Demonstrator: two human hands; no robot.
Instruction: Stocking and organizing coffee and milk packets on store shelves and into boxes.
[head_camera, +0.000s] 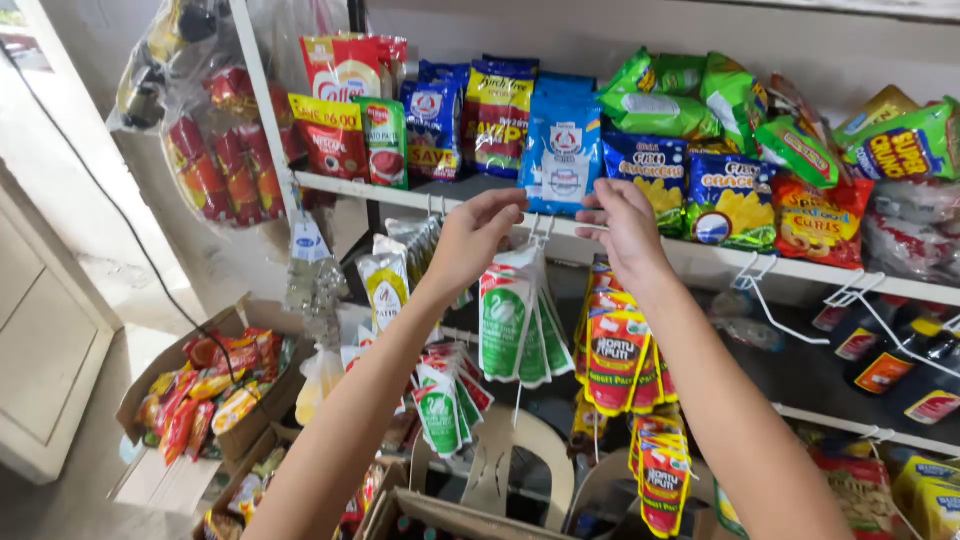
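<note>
- As seen from the head camera, looking down and forward, two bare forearms are raised toward a white shelf (700, 262) stocked with snack bags.
- The left hand (478, 232) is held at the shelf's front edge, with its fingers pinched together on the top of a bunch of green-and-white sachets (515, 315).
- The sachets are hung from a white wire hook (540, 232) under the shelf edge, between the two hands, and they dangle freely below the left hand.
- The right hand (622, 222) is held just beside the hook, with its fingertips closed near the shelf edge; whether the hook, the sachets or only the edge is gripped cannot be told.
- Both wrists are bent upward, the forearms are sloped up from the lower corners of the view, and the elbows are kept out of sight.
- A slip could be judged likely if the pinch is loosened while the sachet tops are not fully seated on the hook; the bunch would then drop toward the cardboard boxes (200, 390) below.
- A blue bag (563, 155) is stood on the shelf directly above the hands, so it could be nudged off by a raised knuckle.
- Red sachets (617, 360) are hung just beside the green ones, and the two bunches could be tangled if either is swung.
- Empty hooks (760, 285) are seen to the right, well apart from both hands.
</note>
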